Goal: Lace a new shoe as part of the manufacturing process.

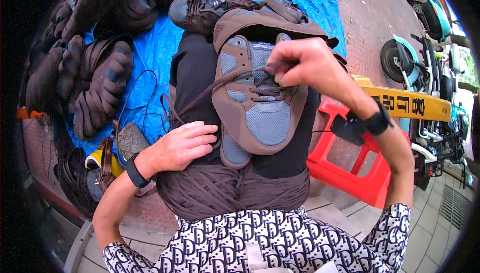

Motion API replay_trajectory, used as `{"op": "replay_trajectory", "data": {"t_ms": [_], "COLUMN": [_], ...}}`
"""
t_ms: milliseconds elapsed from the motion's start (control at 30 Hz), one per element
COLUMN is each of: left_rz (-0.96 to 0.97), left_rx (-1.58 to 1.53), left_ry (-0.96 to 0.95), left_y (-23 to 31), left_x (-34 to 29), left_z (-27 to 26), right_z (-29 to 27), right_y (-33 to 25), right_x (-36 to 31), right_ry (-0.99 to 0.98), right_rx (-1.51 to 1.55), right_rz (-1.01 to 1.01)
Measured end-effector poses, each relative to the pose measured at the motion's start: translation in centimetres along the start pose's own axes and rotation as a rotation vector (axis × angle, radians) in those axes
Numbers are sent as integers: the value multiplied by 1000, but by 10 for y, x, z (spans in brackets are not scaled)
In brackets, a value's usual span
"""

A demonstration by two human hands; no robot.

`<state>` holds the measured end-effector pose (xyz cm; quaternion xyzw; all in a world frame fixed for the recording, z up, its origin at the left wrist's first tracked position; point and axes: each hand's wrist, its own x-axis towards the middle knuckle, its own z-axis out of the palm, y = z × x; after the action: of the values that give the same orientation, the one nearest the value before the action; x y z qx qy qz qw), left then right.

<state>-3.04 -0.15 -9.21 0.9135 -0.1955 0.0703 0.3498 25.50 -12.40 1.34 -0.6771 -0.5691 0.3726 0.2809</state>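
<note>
A brown and blue-grey sneaker [269, 123] lies across my lap, toe toward me, with laces crossing its lower eyelets. Above its tongue my right hand [305, 63] is closed in a pinch on a dark brown shoelace [205, 91], which runs left over the shoe's side and trails past my thigh. My left hand [182, 145] rests flat on the dark trouser leg beside the toe, fingers out, holding nothing. Under that sneaker shows the toe of another shoe [233, 153]. A thick bundle of brown laces [200, 193] lies over my lap, close to my waist.
Beyond my knees more sneakers [212, 4] sit on a blue tarp [160, 48]. Stacked brown shoe pieces [102, 80] fill the left side. A red plastic stool [327, 165] and a yellow bar [407, 102] stand right, with parked scooters [400, 60] farther off.
</note>
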Motion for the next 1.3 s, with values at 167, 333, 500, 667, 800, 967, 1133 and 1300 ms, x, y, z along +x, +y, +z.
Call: {"op": "replay_trajectory", "data": {"t_ms": [167, 333, 500, 667, 800, 967, 1133, 1300], "left_rz": [-1, -67, -173, -249, -277, -319, -366, -361], "left_rx": [50, -19, -109, -48, -3, -135, 371, 432], "left_ry": [41, 187, 356, 458, 505, 544, 480, 492], "left_y": [2, 12, 18, 26, 32, 22, 24, 23], "left_x": [3, 15, 34, 60, 89, 100, 89, 82], "left_z": [2, -2, -21, -38, -38, -41, -34, -23], "right_z": [19, 37, 41, 24, 1, -12, -11, -9], "right_y": [2, 6, 1, 1, -7, -8, 3, 2], "right_x": [-31, -28, -26, -17, -8, -1, -16, -32], "right_ry": [362, 391, 285, 305, -66, -266, -111, 87], "right_rx": [-428, -913, -1166, -603, 521, 570, 548, 4], "right_rz": [-436, -654, -639, -433, 263, 387, 290, -60]}}
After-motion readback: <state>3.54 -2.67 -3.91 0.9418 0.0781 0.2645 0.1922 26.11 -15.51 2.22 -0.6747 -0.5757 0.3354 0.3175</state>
